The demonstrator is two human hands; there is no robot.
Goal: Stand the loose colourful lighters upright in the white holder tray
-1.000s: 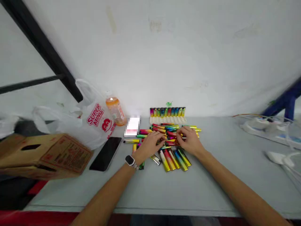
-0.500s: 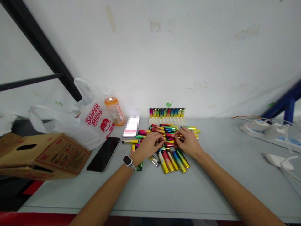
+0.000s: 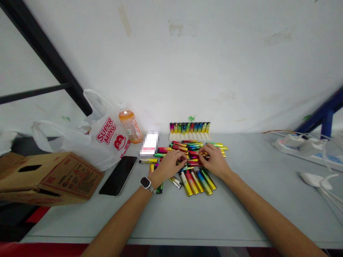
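Note:
A heap of shiny multicoloured lighters [image 3: 187,147] lies on the grey table [image 3: 193,214]. My left hand [image 3: 170,163], a watch on its wrist, and my right hand [image 3: 214,160] both rest on the heap, fingers curled in a pinch on lighters between them. Several lighters [image 3: 197,181] lie side by side in a neat row just in front of my hands. Behind the heap a white tray [image 3: 190,137] holds a row of lighters standing upright [image 3: 189,127].
A black phone [image 3: 118,175] lies left of the heap, with a cardboard box [image 3: 50,176] and a white plastic bag [image 3: 103,141] further left. An orange drink bottle [image 3: 129,125] stands by the wall. Power strips and cables [image 3: 305,148] sit at the right.
Both hands stay on the heap, fingers shifting slightly closer together. The view has tilted a little; nothing else moved.

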